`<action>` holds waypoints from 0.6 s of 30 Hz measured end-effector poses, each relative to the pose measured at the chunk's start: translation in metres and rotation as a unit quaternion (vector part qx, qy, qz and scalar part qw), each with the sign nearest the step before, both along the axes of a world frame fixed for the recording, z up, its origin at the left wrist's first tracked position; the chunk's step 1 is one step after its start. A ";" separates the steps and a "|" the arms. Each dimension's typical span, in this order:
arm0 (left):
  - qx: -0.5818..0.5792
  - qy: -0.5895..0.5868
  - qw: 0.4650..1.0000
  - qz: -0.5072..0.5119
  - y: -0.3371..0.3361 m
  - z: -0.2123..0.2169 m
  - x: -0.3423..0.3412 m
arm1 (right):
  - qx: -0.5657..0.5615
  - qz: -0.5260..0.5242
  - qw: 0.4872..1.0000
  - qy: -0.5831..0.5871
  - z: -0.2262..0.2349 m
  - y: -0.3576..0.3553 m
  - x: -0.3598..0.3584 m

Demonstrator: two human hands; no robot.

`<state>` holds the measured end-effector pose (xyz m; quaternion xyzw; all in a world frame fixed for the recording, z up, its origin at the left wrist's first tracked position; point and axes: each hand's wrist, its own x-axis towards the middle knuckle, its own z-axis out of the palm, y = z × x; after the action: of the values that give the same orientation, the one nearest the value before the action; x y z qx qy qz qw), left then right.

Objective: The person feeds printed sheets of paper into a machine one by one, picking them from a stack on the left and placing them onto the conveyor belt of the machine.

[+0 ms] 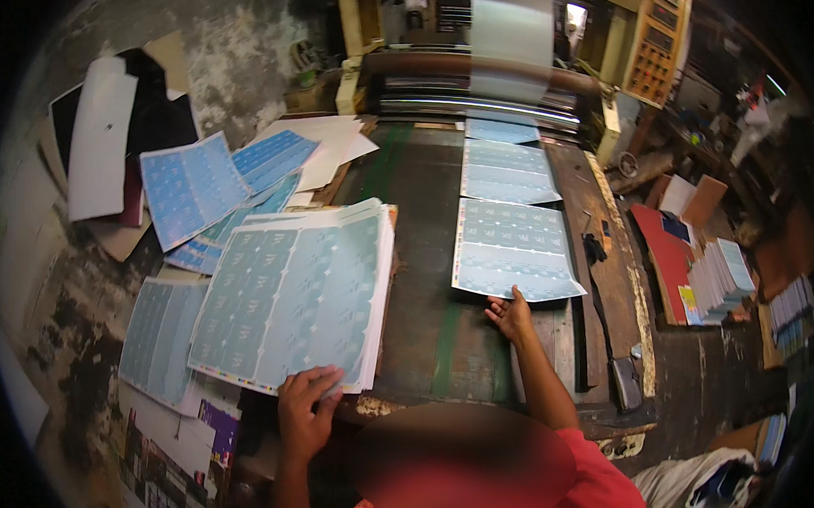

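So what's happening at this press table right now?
A person stands at a dark delivery table below a printing machine. The right hand touches the near edge of the closest printed blue sheet, with more sheets lined up behind it toward the rollers. The left hand rests flat on the near corner of a stack of printed sheets.
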<state>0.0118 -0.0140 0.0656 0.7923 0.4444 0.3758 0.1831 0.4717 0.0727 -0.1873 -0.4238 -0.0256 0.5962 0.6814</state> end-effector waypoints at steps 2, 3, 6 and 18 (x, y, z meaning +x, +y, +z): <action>-0.095 -0.151 0.984 0.000 0.006 -0.010 -0.003 | -0.004 -0.046 0.999 -0.021 -0.001 0.001 0.000; -0.158 -0.260 0.952 0.019 0.006 -0.014 -0.006 | -0.018 -0.068 0.997 -0.014 0.006 -0.001 -0.013; 0.064 -0.068 0.996 0.000 0.003 0.002 -0.003 | -0.052 -0.055 0.997 -0.013 0.057 -0.026 -0.072; 0.052 0.163 0.984 -0.042 -0.010 0.000 0.027 | -0.015 0.156 0.988 0.013 0.122 -0.197 -0.149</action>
<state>0.0393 -0.0237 0.0653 0.8692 0.4147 0.2565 0.0824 0.3231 -0.1245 -0.0651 -0.4173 -0.0737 0.7006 0.5741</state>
